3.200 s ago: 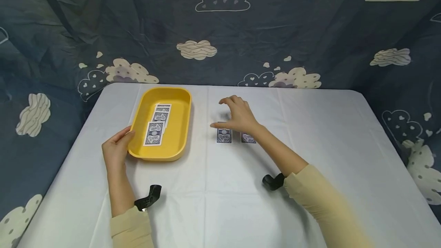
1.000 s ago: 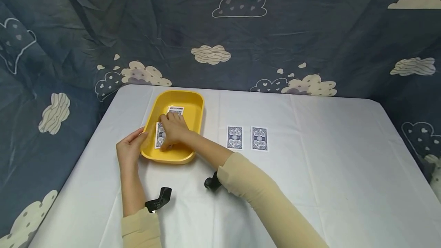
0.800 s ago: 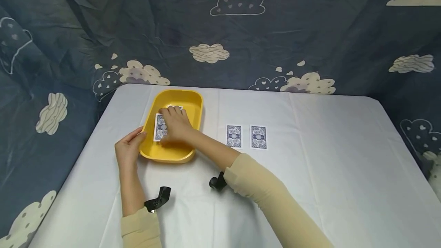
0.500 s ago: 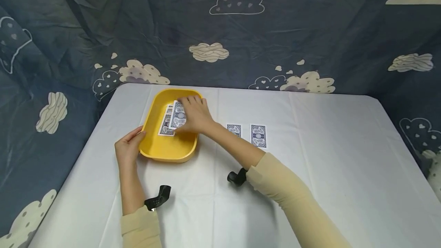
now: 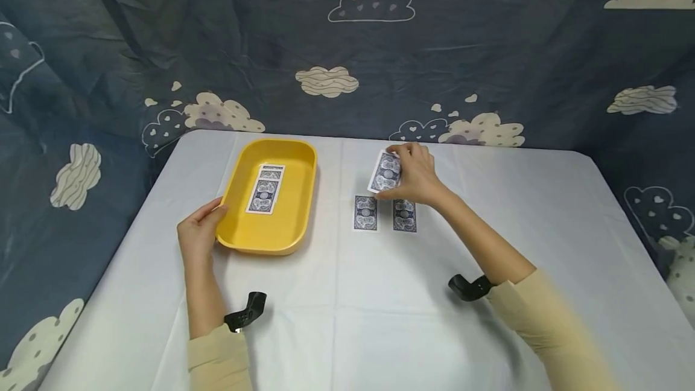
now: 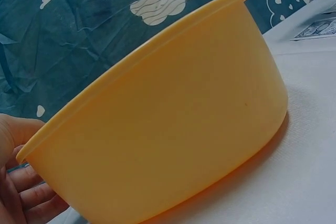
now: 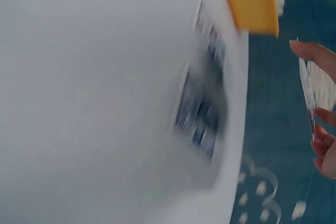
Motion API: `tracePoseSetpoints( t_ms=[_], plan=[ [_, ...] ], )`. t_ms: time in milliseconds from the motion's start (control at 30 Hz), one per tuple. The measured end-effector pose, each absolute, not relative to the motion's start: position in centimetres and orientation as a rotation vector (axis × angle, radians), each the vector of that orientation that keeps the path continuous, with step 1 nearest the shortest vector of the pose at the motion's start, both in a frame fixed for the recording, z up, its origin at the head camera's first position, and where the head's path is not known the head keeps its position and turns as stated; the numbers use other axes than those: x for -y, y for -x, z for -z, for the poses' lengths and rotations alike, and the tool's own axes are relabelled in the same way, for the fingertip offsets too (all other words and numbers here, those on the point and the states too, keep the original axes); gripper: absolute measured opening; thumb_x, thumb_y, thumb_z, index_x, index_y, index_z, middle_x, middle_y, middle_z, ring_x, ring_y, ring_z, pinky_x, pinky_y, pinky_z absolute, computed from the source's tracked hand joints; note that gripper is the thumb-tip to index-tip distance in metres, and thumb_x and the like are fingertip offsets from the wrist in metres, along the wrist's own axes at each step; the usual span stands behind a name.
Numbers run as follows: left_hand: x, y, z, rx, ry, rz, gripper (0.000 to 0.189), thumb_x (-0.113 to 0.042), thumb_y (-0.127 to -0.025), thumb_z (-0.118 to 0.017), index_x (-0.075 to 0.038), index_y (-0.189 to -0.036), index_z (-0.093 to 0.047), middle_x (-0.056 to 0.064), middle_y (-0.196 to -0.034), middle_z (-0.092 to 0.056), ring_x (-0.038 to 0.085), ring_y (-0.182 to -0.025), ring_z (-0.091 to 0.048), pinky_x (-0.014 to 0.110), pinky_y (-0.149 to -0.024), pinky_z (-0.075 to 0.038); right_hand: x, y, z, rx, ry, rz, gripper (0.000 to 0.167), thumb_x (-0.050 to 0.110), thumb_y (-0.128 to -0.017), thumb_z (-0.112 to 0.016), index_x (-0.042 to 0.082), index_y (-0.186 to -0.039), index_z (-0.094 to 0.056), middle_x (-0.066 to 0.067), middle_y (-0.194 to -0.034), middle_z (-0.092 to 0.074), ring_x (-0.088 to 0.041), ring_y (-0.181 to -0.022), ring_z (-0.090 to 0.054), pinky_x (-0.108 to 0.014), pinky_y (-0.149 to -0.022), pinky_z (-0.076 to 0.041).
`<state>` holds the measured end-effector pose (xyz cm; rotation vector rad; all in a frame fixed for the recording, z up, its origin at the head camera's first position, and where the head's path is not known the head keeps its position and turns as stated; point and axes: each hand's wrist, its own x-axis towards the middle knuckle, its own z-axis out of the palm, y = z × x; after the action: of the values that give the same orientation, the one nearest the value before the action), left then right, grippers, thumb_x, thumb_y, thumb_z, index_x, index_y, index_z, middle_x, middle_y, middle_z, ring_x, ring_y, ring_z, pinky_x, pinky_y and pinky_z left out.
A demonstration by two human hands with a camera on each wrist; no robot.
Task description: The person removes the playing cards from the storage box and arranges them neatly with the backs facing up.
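Note:
My left hand (image 5: 198, 234) grips the left rim of a yellow tray (image 5: 274, 231), thumb on top and fingers against the outside in the left wrist view. Inside the tray lie overlapping playing cards (image 5: 264, 197), blue backs up. To the right, my right hand (image 5: 415, 177) pinches a playing card (image 5: 386, 172) by its edges above the table, slightly tilted. The right wrist view catches that held card (image 7: 305, 85) nearly edge-on. Just below the hand, two face-down cards lie side by side, a left card (image 5: 365, 213) and a right card (image 5: 405, 217).
A white cloth covers the table (image 5: 304, 330). Behind it hangs a dark curtain (image 5: 467, 47) with a cloud print. Black wrist cameras show on both arms, the left camera (image 5: 247, 312) and the right camera (image 5: 471, 288).
My right hand has taken a card out of the tray and carried it right, over the two cards on the table. My left hand has stayed on the tray rim.

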<state>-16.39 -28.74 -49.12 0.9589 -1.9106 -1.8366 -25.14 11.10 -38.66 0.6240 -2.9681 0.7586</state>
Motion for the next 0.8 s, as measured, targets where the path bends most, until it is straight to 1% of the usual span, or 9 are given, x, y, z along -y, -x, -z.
tracePoseSetpoints(
  t_ms=[133,267,433,567,700,800],
  plan=[
    [28.8,16.3,49.4,1.903,-0.972,1.836,0.037,-0.035,-0.069,-0.081,-0.02,-0.102,-0.073,-0.001,-0.093,-0.068,0.011,-0.08,-0.062,0.014,-0.058,-0.047,-14.6,24.8,40.0,3.043,-0.594,-0.724,0.095,0.037,-0.054,-0.088,0.005,-0.131,-0.042,-0.022,-0.125,-0.037,-0.036,-0.113,-0.03,-0.051,-0.1,-0.018],
    [28.7,16.4,49.5,1.919,-0.955,1.815,0.037,-0.034,-0.07,-0.08,-0.02,-0.103,-0.073,0.0,-0.095,-0.068,0.011,-0.082,-0.061,0.013,-0.061,-0.047,-17.8,24.2,41.5,3.103,-0.616,-0.693,0.094,0.037,-0.055,-0.087,0.003,-0.131,-0.043,-0.025,-0.123,-0.039,-0.038,-0.111,-0.032,-0.054,-0.099,-0.017],
    [28.8,16.4,49.3,1.935,-0.923,1.802,0.04,-0.038,-0.069,-0.08,-0.02,-0.104,-0.072,0.001,-0.099,-0.067,0.011,-0.083,-0.061,0.013,-0.061,-0.047,-21.1,23.6,42.7,3.144,-0.639,-0.695,0.092,0.036,-0.055,-0.088,0.004,-0.129,-0.045,-0.025,-0.119,-0.042,-0.038,-0.108,-0.035,-0.055,-0.098,-0.019],
    [29.0,16.3,49.2,1.931,-0.908,1.801,0.043,-0.04,-0.067,-0.08,-0.02,-0.104,-0.072,-0.002,-0.096,-0.068,0.01,-0.081,-0.062,0.013,-0.059,-0.047,-22.4,23.4,43.3,3.158,-0.71,-0.681,0.09,0.038,-0.054,-0.088,0.005,-0.128,-0.048,-0.022,-0.118,-0.046,-0.036,-0.106,-0.039,-0.054,-0.095,-0.024],
    [29.1,16.3,49.2,1.905,-0.925,1.819,0.042,-0.038,-0.067,-0.081,-0.019,-0.103,-0.073,-0.003,-0.093,-0.069,0.01,-0.082,-0.062,0.013,-0.06,-0.047,-22.8,23.3,43.5,3.172,-0.79,-0.641,0.089,0.04,-0.053,-0.088,0.007,-0.127,-0.049,-0.018,-0.12,-0.048,-0.034,-0.108,-0.041,-0.054,-0.096,-0.026],
    [29.0,16.3,49.2,1.89,-0.929,1.839,0.041,-0.037,-0.067,-0.082,-0.019,-0.103,-0.073,-0.003,-0.092,-0.069,0.011,-0.083,-0.062,0.013,-0.062,-0.048,-23.0,23.2,43.4,3.201,-0.798,-0.622,0.089,0.04,-0.053,-0.088,0.007,-0.127,-0.05,-0.018,-0.122,-0.048,-0.035,-0.109,-0.041,-0.056,-0.096,-0.027]
  ],
)
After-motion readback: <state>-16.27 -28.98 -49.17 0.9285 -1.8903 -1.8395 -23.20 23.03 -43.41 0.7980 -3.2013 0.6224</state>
